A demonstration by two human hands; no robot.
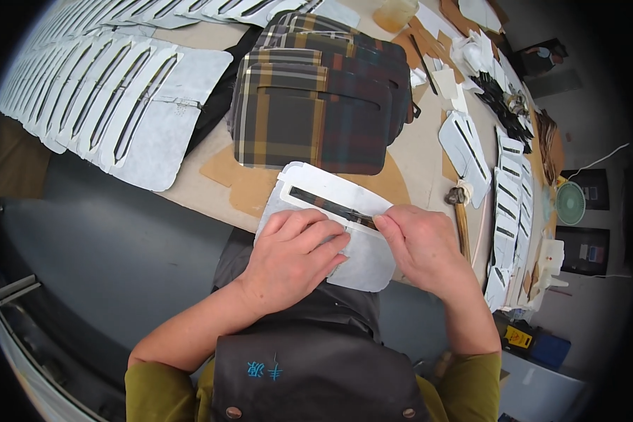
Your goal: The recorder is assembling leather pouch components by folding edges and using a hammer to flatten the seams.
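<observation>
A white-backed fabric panel (365,268) with rounded corners lies at the table's front edge, partly over my lap. A long narrow slot (321,200) in it, framed by a pale strip, shows dark material. My left hand (293,257) rests flat on the panel below the slot, fingers slightly apart, holding nothing. At the slot's right end my right hand (423,246) is closed in a pinch on a slim, dark pointed tool (362,216). Its tip reaches into the slot; the rest is hidden by the fingers, so its kind is unclear.
Just beyond lies a stack of plaid panels (288,116). Rows of slotted white panels (112,98) cover the left side, with more slotted pieces (510,190) at the right. A hammer (461,211) lies right of my hand. Brown card (243,186) sits under the work.
</observation>
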